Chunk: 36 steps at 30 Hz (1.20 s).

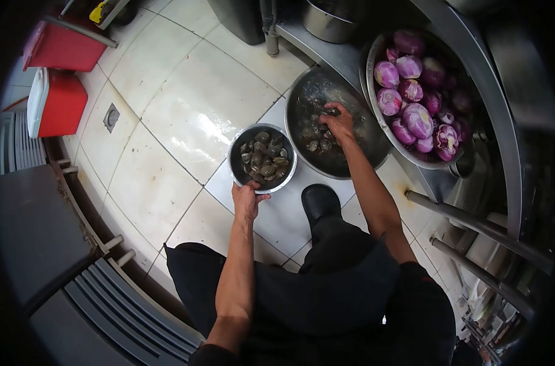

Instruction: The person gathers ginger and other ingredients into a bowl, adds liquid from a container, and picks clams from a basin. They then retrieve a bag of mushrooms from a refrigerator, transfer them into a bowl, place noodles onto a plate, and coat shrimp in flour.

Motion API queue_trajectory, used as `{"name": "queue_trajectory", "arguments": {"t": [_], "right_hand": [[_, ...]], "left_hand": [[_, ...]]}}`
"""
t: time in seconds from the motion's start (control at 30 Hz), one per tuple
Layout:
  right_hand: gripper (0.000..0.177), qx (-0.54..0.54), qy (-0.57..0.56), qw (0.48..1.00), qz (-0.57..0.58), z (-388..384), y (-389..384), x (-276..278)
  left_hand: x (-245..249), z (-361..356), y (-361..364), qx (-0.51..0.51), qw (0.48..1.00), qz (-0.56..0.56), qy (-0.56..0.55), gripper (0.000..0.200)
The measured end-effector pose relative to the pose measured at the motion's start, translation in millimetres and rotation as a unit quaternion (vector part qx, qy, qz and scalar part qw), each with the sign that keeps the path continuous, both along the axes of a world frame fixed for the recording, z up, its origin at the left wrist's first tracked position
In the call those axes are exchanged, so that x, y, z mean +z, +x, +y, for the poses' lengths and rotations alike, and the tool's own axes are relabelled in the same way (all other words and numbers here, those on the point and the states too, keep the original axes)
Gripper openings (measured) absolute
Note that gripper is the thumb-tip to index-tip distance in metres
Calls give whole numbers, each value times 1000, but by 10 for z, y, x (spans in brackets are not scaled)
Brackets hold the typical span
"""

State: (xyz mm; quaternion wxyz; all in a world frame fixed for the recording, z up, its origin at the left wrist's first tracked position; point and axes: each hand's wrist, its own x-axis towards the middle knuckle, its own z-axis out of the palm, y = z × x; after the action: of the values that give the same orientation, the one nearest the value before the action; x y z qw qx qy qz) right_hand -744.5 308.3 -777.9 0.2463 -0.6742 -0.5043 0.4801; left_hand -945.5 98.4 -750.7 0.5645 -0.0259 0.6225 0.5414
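A small metal bowl (231, 160) full of dark shellfish (266, 160) is gripped at its near rim by my left hand (247, 198). To its right, close beside it, a larger metal basin (370, 152) holds water and several shellfish (317, 143). My right hand (339, 122) is over this basin, its fingers curled round a dark shellfish (331, 111). Both vessels stand low, by my black shoe (320, 204).
A big bowl (375, 107) of peeled purple onions (419, 121) is on the metal shelf (332, 52) at the right. A metal pot (327, 23) stands behind. Red containers (64, 104) are at the upper left, a floor drain (111, 117) near them. Metal bars (472, 219) run at lower right.
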Motion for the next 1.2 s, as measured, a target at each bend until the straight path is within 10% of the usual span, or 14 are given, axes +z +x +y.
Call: {"name": "queue_trajectory", "arguments": {"t": [0.13, 0.2, 0.37, 0.43, 0.53, 0.7, 0.8, 1.2], "right_hand": [[40, 93, 9, 969, 229, -503, -295, 629], [44, 241, 220, 939, 110, -774, -512, 669], [48, 271, 339, 901, -22, -844, -599, 546], [41, 191, 306, 924, -126, -636, -303, 443], [101, 182, -63, 897, -397, -376, 108, 289], [91, 178, -72, 902, -387, -421, 156, 54], [74, 177, 117, 928, -307, -476, 293, -458], [48, 71, 20, 969, -235, -419, 285, -206]], "left_hand": [[2, 24, 6, -2, 1000, 7, 3, 42], [-4, 23, 6, -10, 1000, 1, 12, 42], [-54, -14, -11, -7, 1000, 2, 8, 45], [-85, -73, -41, 4, 1000, -4, 4, 48], [-34, -80, -57, 11, 1000, -3, 2, 47], [-22, -73, -50, 14, 1000, -18, 1, 44], [-37, -47, -25, 15, 1000, -24, 2, 43], [-62, -29, 22, 27, 1000, -12, -4, 31]]}}
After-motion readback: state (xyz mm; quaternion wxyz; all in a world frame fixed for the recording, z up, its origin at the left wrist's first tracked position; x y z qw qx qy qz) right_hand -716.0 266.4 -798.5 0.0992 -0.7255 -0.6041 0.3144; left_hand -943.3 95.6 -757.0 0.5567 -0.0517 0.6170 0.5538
